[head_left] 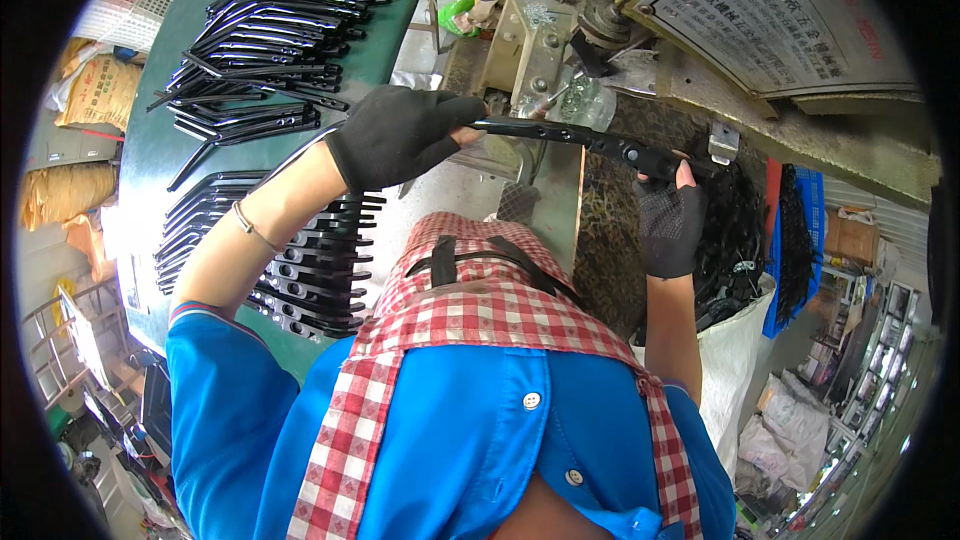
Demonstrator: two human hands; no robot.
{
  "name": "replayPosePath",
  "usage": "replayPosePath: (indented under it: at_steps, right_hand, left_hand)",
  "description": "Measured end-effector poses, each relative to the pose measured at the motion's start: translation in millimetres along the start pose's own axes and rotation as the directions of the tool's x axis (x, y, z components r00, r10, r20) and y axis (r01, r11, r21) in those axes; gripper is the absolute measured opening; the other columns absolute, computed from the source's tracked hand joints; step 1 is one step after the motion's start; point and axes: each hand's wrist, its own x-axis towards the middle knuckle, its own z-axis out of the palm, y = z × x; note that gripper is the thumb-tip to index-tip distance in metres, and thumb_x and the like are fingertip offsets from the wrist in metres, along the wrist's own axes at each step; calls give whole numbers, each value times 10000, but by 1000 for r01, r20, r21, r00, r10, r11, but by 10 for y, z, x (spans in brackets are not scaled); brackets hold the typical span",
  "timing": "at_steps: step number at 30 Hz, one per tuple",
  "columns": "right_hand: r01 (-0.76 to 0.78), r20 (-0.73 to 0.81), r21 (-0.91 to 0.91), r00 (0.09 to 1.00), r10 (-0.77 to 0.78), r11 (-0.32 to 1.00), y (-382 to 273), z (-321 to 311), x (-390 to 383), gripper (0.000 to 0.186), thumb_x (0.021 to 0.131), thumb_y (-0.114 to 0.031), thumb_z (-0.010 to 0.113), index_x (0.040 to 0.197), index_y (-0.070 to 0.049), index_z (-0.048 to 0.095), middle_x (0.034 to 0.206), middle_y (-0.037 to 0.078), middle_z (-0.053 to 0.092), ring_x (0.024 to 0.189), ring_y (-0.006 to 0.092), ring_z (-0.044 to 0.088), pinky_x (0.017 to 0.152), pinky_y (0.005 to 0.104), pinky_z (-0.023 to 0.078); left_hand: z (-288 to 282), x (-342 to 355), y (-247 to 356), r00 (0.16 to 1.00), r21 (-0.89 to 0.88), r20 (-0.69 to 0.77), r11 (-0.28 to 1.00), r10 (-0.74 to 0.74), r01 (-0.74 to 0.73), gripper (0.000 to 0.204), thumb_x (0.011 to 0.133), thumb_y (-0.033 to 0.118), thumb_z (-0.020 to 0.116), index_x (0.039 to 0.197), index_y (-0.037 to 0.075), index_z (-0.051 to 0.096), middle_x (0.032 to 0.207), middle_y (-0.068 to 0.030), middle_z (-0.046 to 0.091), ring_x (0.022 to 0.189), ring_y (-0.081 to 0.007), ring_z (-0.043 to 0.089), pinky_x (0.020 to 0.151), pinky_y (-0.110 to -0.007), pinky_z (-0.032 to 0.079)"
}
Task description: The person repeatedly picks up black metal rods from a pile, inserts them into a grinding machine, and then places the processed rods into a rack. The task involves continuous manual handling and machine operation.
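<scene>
A glossy black metal bar with small holes along it spans the gap between my hands, roughly level. My left hand, in a black fingerless glove, pinches its left end. At the bar's thicker right end, my right hand closes on it with thumb and fingers, in a matching glove. That end is partly hidden by the fingers. Just beyond the bar stands a machine with a metal fixture block. A clear plastic container of small pieces sits by the fixture.
On the left, a green table carries piled black bars and a second row. A large machine panel overhangs at upper right. Beside my right forearm is a white sack of black parts, with a blue crate beyond.
</scene>
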Motion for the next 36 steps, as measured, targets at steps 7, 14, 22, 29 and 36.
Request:
replayPosePath:
  at_steps: [7,14,22,29,36]
  right_hand:
    - [-22,3,-148,1000,23,989,63,174,-71,207,955,-194,510,1090,-39,540,1009,121,593,869,223,577,770,354,488]
    - [-261,-36,-256,965,261,931,228,423,66,193,984,-291,462,928,-112,508,612,-12,444,428,56,323,449,213,266]
    - [-280,9,-188,958,287,941,409,517,88,309,998,-354,430,867,-90,523,558,-39,398,409,45,305,457,204,267]
    - [5,56,-417,998,20,909,282,614,355,161,947,-224,555,927,-65,535,613,0,445,453,60,356,444,207,275]
    - [-36,120,-270,990,71,962,293,462,564,207,937,-244,532,812,-89,475,637,10,454,468,69,357,461,206,277]
  left_hand:
    - [-89,0,43,986,-84,146,992,-77,90,327,932,393,502,1013,89,593,666,-175,589,668,-386,595,605,-482,437]
    - [-55,93,83,957,140,207,975,-201,175,356,908,443,531,936,97,609,649,-170,607,649,-378,616,593,-483,457]
    - [-127,193,34,953,233,223,960,-205,152,349,915,418,529,925,78,602,641,-171,608,651,-385,619,589,-485,461]
    - [58,222,-95,992,107,76,990,-103,95,356,941,409,501,893,60,552,580,-168,569,584,-377,601,531,-462,448]
    - [-137,537,-167,973,220,162,967,-166,128,322,924,398,517,941,90,610,689,-152,625,675,-372,632,630,-479,478]
